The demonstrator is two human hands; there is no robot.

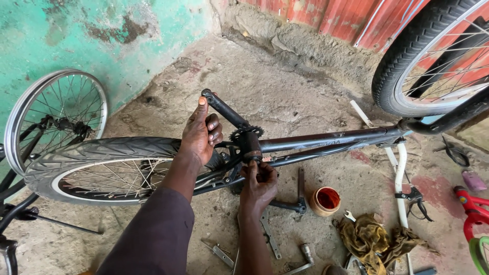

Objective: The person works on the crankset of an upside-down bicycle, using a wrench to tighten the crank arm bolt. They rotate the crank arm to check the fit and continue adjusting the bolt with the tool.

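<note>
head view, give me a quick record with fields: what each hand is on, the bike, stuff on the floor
left hand: left hand grips the crank arm, thumb up
right hand: right hand at the bottom bracket, under the frame
bike: lying sideways, rear wheel at left
floor: orange tub, yellow-brown rag, spanner, loose metal parts
</note>
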